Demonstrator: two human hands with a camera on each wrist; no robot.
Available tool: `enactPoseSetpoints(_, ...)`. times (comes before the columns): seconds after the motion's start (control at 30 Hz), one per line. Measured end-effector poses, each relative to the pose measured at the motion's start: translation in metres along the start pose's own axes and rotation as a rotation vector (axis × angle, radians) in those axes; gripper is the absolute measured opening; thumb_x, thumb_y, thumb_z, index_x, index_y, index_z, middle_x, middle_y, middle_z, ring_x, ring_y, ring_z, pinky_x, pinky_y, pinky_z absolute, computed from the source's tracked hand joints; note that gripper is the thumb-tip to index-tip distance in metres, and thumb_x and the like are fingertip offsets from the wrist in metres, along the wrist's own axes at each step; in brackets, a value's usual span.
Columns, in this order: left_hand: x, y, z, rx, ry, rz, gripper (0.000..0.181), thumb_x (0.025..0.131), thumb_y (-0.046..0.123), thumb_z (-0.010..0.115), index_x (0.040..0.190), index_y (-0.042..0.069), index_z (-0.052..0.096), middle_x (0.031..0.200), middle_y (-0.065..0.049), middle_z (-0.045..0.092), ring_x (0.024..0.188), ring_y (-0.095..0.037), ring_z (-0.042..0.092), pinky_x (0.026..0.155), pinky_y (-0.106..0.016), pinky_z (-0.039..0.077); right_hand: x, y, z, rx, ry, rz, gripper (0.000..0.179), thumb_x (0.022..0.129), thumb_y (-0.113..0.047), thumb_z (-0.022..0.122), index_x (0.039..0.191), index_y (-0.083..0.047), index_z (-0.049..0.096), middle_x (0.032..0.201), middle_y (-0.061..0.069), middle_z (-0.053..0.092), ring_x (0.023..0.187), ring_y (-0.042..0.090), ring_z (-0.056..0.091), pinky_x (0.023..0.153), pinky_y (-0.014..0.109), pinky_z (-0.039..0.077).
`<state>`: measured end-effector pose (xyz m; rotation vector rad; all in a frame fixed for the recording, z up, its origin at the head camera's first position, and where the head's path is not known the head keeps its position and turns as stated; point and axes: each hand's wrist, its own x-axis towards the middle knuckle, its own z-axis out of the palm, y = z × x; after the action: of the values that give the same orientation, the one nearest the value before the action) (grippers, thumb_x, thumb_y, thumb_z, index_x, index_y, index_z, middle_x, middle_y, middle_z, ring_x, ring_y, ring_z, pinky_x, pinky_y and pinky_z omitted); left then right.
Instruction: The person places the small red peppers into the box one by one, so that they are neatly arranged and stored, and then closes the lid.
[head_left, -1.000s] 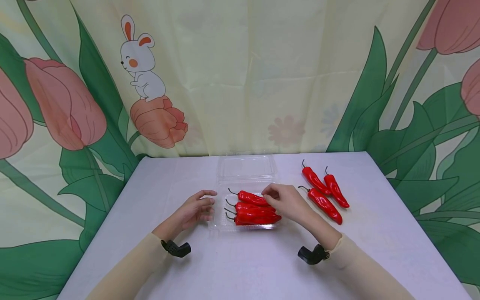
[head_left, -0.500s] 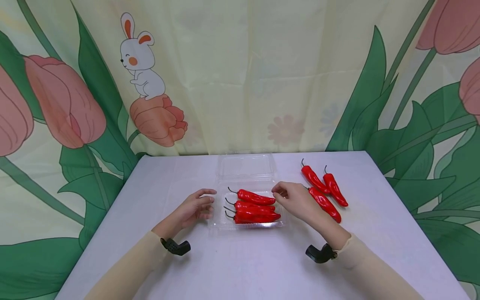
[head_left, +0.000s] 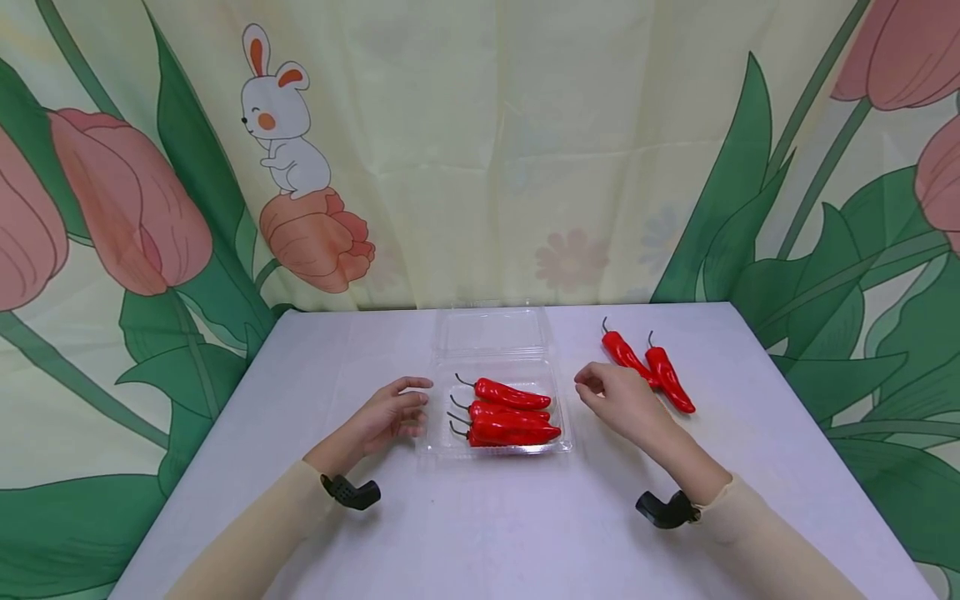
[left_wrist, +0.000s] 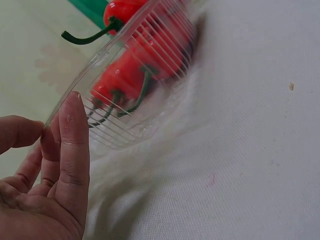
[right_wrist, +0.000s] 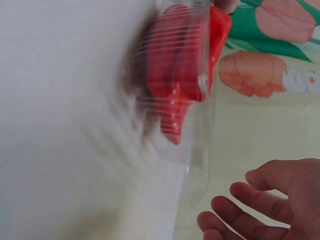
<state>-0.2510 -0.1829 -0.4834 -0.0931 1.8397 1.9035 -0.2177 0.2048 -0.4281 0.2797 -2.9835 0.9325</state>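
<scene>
A clear plastic clamshell box [head_left: 561, 417] lies with its lid laid back on the white table. Several red chili peppers [head_left: 513, 429] lie side by side in its base, their dark stems toward the left. My left hand [head_left: 392, 417] is at the box's left edge with fingers extended; in the left wrist view its fingertips [left_wrist: 73, 112] overlap the rim. My right hand [head_left: 618, 400] is to the right of the box, fingers loosely bent and holding nothing. Just beyond it lie two more red chili peppers [head_left: 671, 379]; a third lies hidden beneath this hand.
The lid [head_left: 491, 333] extends toward the table's back edge. Behind the table [head_left: 465, 533] hangs a printed curtain [head_left: 465, 167] with tulips and a rabbit. A black wrist camera [head_left: 351, 493] sits on each wrist.
My right hand has moved right, off the farthest chili pepper in the box, and now covers one of the loose ones. My left hand stays where it was.
</scene>
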Motion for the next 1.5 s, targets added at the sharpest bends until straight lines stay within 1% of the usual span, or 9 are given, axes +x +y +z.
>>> enactPoseSetpoints(0.2,-0.001,-0.001,-0.001,0.006,0.009,0.0,0.041,0.105,0.012,0.056,0.144,0.004,0.045,0.104,-0.006,0.058,0.076,-0.014,0.064,0.063,-0.025,0.059,-0.004,0.016,0.002,-0.05,0.016,0.034,0.03,0.089,-0.02,0.078,0.115,-0.005,0.072,0.11,0.015,0.074,0.1,0.033,0.07,0.078,0.041,0.064)
enactPoseSetpoints(0.43,0.0,0.0,-0.001,0.003,0.0,-0.001,0.042,0.105,0.013,0.057,0.144,0.004,0.045,0.103,-0.006,0.059,0.077,-0.014,0.064,0.064,-0.025,0.059,-0.012,0.037,-0.002,-0.072,0.05,0.063,0.032,0.09,-0.02,0.077,0.117,-0.004,0.072,0.111,0.017,0.073,0.097,0.031,0.067,0.078,0.045,0.063)
enactPoseSetpoints(0.6,-0.001,0.0,0.0,0.002,-0.004,-0.002,0.044,0.104,0.014,0.058,0.145,0.004,0.045,0.103,-0.005,0.059,0.076,-0.014,0.064,0.065,-0.025,0.059,-0.018,0.049,-0.009,-0.095,0.067,0.084,0.032,0.09,-0.02,0.077,0.117,-0.004,0.072,0.113,0.019,0.072,0.107,0.039,0.064,0.083,0.052,0.062)
enactPoseSetpoints(0.73,-0.001,-0.001,-0.001,0.003,-0.006,0.0,0.044,0.104,0.014,0.058,0.145,0.004,0.044,0.104,-0.005,0.059,0.076,-0.013,0.064,0.065,-0.025,0.059,-0.02,0.056,-0.014,-0.106,0.039,0.118,0.039,0.089,-0.02,0.079,0.121,0.0,0.07,0.116,0.024,0.07,0.11,0.045,0.061,0.083,0.055,0.062)
enactPoseSetpoints(0.9,-0.001,0.0,0.0,0.0,-0.006,-0.001,0.043,0.105,0.013,0.057,0.145,0.004,0.044,0.103,-0.005,0.058,0.075,-0.013,0.064,0.064,-0.025,0.059,-0.023,0.062,-0.017,-0.134,0.004,0.155,0.047,0.085,-0.021,0.083,0.123,0.003,0.068,0.117,0.028,0.067,0.109,0.046,0.06,0.079,0.053,0.063)
enactPoseSetpoints(1.07,-0.001,0.0,0.0,0.002,-0.002,0.004,0.043,0.105,0.013,0.057,0.144,0.003,0.045,0.103,-0.005,0.059,0.075,-0.013,0.064,0.064,-0.025,0.059,-0.023,0.065,-0.018,-0.158,0.006,0.176,0.052,0.083,-0.021,0.084,0.124,0.005,0.066,0.116,0.03,0.064,0.107,0.046,0.059,0.076,0.051,0.063)
enactPoseSetpoints(1.23,0.0,-0.001,0.0,0.004,0.002,0.0,0.042,0.105,0.013,0.056,0.144,0.004,0.044,0.103,-0.005,0.058,0.075,-0.013,0.064,0.064,-0.025,0.059,-0.023,0.068,-0.018,-0.153,0.006,0.186,0.054,0.083,-0.02,0.084,0.127,0.006,0.064,0.118,0.03,0.062,0.109,0.046,0.058,0.078,0.052,0.063)
enactPoseSetpoints(1.5,0.002,-0.001,-0.002,0.009,0.009,-0.008,0.043,0.105,0.014,0.057,0.145,0.005,0.045,0.105,-0.006,0.059,0.077,-0.014,0.064,0.065,-0.025,0.06,-0.021,0.075,-0.016,-0.126,0.017,0.211,0.062,0.08,-0.017,0.087,0.129,0.008,0.059,0.12,0.032,0.059,0.112,0.049,0.056,0.078,0.053,0.063)
